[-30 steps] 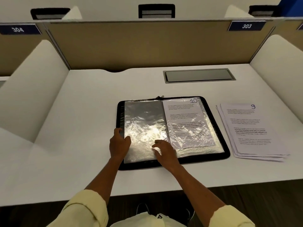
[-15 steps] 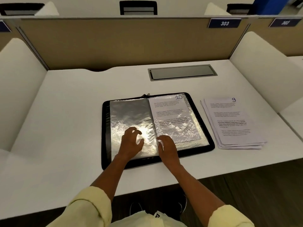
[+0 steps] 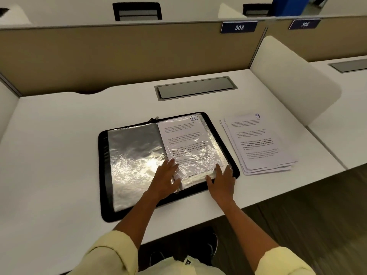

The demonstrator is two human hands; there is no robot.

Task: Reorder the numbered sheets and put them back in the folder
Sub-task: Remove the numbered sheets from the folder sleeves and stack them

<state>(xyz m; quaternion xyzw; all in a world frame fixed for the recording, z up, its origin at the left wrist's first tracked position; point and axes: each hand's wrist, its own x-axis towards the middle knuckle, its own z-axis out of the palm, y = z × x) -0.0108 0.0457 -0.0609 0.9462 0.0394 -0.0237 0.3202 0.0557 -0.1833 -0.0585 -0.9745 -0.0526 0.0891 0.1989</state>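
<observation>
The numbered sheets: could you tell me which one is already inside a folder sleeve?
Sheet 10, under the shiny plastic in the folder; sheet 9 tops the loose stack beside it.

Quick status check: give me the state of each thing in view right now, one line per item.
folder: open flat on the desk
left sleeve: empty
sheet 10: inside the right sleeve
loose stack: outside the folder, to its right, sheet 9 on top
left hand: flat, near the spine
right hand: flat, at the right sleeve's near corner
desk hatch: closed

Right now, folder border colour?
Black, on the folder zip edge; head view.
</observation>
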